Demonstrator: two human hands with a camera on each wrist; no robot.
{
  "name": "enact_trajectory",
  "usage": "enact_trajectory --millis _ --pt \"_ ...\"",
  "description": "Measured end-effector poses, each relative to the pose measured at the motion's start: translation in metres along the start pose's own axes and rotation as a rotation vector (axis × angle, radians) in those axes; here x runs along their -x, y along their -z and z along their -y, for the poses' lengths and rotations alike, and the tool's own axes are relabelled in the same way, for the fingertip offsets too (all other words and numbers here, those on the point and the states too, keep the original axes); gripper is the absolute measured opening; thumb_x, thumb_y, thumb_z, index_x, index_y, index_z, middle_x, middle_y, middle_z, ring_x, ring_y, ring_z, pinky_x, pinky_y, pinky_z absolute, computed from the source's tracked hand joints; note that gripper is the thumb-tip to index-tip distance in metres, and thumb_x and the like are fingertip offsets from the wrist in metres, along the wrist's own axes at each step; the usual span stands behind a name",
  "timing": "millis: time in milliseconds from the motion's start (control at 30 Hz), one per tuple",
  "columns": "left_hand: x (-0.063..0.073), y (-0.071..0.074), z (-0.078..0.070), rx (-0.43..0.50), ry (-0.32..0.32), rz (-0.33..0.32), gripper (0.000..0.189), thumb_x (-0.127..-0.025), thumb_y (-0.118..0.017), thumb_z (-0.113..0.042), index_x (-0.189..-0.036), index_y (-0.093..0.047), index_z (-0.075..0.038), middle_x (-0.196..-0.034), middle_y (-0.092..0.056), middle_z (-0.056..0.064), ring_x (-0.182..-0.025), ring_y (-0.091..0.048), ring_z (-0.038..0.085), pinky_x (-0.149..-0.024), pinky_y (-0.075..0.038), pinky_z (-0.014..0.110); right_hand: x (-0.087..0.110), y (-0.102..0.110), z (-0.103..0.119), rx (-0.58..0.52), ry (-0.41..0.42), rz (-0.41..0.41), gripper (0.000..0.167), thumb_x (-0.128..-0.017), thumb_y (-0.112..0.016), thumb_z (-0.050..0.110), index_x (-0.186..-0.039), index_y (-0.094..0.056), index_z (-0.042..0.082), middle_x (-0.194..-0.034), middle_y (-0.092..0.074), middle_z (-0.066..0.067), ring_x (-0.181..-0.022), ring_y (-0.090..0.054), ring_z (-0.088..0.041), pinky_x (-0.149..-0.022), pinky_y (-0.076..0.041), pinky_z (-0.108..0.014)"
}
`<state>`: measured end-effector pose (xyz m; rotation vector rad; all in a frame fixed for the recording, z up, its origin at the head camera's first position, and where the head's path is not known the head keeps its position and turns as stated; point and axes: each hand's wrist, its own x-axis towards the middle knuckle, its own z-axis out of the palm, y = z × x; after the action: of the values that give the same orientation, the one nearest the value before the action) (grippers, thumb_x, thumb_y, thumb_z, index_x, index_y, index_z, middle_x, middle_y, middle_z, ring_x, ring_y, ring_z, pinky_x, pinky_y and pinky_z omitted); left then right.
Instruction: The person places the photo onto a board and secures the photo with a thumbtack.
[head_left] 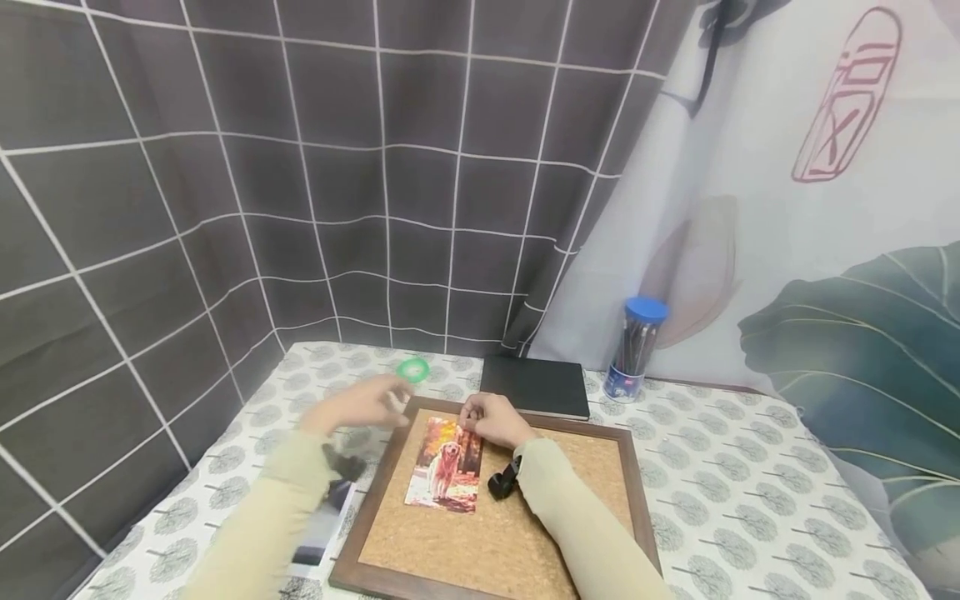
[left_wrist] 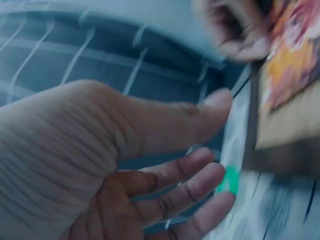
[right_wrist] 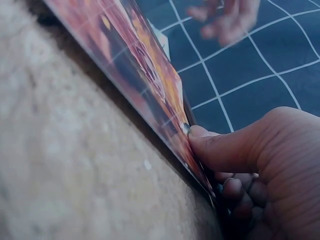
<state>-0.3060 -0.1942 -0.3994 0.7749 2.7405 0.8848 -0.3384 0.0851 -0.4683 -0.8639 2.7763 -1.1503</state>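
A photo of a golden dog among autumn leaves (head_left: 444, 467) lies on a cork board (head_left: 540, 525) with a dark wooden frame. My right hand (head_left: 495, 419) pinches the photo's upper right corner; in the right wrist view the thumb (right_wrist: 225, 147) presses at that corner, beside a small shiny spot, with the other fingers curled and partly hidden. My left hand (head_left: 363, 402), blurred, hovers by the frame's upper left corner. Its fingers (left_wrist: 190, 195) are loosely spread and hold nothing. Behind it a green tape roll (head_left: 402, 369) lies on the table.
A black notebook (head_left: 534, 387) lies behind the board. To its right stands a clear jar with a blue lid (head_left: 633, 346), with thin sticks inside. A print with a white border (head_left: 326, 525) lies left of the board, partly under my left sleeve. Dark checked curtain (head_left: 337, 183) hangs behind.
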Motion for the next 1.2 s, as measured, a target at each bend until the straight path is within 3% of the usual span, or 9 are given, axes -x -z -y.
enact_trajectory --millis 167,267,367,467,567,667,833,1000,1200 --pt "0.055 0.028 0.027 -0.019 0.059 -0.034 0.054 -0.089 -0.074 -0.020 -0.132 -0.055 0.006 -0.122 -0.063 0.022 -0.105 -0.064 0.036 -0.090 -0.053 0.054 -0.001 -0.001 0.000 0.009 0.015 0.008 0.009 -0.087 -0.069 0.010 -0.081 -0.068 0.018 -0.073 -0.054 0.008 -0.070 -0.050 -0.008 -0.067 -0.043 -0.026" --pt "0.082 0.028 0.039 -0.064 0.143 -0.020 0.056 -0.083 -0.080 -0.022 -0.126 -0.058 0.006 -0.117 -0.064 0.023 -0.106 -0.062 0.042 -0.090 -0.051 0.059 0.000 -0.001 -0.002 0.024 0.007 0.005 0.009 -0.088 -0.070 0.012 -0.081 -0.068 0.019 -0.072 -0.054 0.008 -0.069 -0.050 -0.008 -0.067 -0.043 -0.027" --pt "0.098 0.020 0.045 -0.117 0.212 0.011 0.064 -0.072 -0.087 -0.025 -0.122 -0.060 0.004 -0.115 -0.064 0.023 -0.108 -0.061 0.046 -0.092 -0.049 0.061 0.000 0.000 -0.003 0.030 0.005 0.003 0.010 -0.088 -0.070 0.013 -0.081 -0.068 0.019 -0.073 -0.055 0.007 -0.069 -0.050 -0.009 -0.067 -0.044 -0.027" --pt "0.104 0.010 0.044 -0.142 0.274 0.019 0.060 -0.063 -0.090 -0.024 -0.113 -0.063 -0.002 -0.109 -0.065 0.016 -0.103 -0.062 0.041 -0.092 -0.049 0.060 -0.001 0.000 -0.004 0.030 0.009 0.004 0.010 -0.089 -0.070 0.013 -0.081 -0.068 0.019 -0.073 -0.055 0.007 -0.069 -0.050 -0.009 -0.067 -0.044 -0.028" --pt "0.104 0.004 0.042 -0.168 0.314 0.023 0.049 -0.063 -0.090 -0.022 -0.101 -0.064 -0.007 -0.101 -0.065 0.008 -0.095 -0.063 0.032 -0.089 -0.050 0.058 -0.002 0.000 -0.004 0.024 0.013 0.004 0.010 -0.089 -0.070 0.012 -0.081 -0.068 0.018 -0.073 -0.055 0.007 -0.069 -0.051 -0.010 -0.067 -0.044 -0.028" --pt "0.104 0.003 0.042 -0.180 0.349 0.037 0.046 -0.066 -0.089 -0.023 -0.101 -0.065 -0.006 -0.100 -0.067 0.009 -0.094 -0.064 0.034 -0.088 -0.050 0.059 -0.003 -0.002 -0.003 0.013 0.009 0.003 0.010 -0.088 -0.071 0.011 -0.081 -0.068 0.018 -0.073 -0.055 0.007 -0.070 -0.051 -0.009 -0.068 -0.043 -0.028" --pt "0.105 0.003 0.048 -0.193 0.337 0.017 0.047 -0.066 -0.089 -0.022 -0.104 -0.069 -0.002 -0.101 -0.070 0.012 -0.097 -0.065 0.038 -0.092 -0.049 0.060 -0.003 -0.004 -0.001 0.006 0.012 0.006 0.010 -0.088 -0.071 0.011 -0.081 -0.068 0.018 -0.073 -0.055 0.006 -0.070 -0.051 -0.009 -0.067 -0.044 -0.027" --pt "0.106 0.005 0.052 -0.200 0.329 -0.007 0.034 -0.066 -0.087 -0.022 -0.093 -0.070 -0.010 -0.094 -0.069 0.004 -0.087 -0.064 0.026 -0.089 -0.051 0.057 -0.003 -0.005 -0.002 0.009 0.024 0.007 0.010 -0.088 -0.070 0.011 -0.081 -0.068 0.018 -0.074 -0.055 0.007 -0.071 -0.051 -0.009 -0.068 -0.044 -0.027" --pt "0.102 0.005 0.050 -0.142 0.308 0.007 0.026 -0.069 -0.086 -0.016 -0.083 -0.065 -0.013 -0.082 -0.064 -0.001 -0.072 -0.055 0.017 -0.073 -0.052 0.043 -0.003 -0.002 -0.005 0.025 0.017 -0.001 0.009 -0.088 -0.071 0.013 -0.081 -0.068 0.018 -0.073 -0.055 0.007 -0.070 -0.050 -0.009 -0.068 -0.044 -0.027"
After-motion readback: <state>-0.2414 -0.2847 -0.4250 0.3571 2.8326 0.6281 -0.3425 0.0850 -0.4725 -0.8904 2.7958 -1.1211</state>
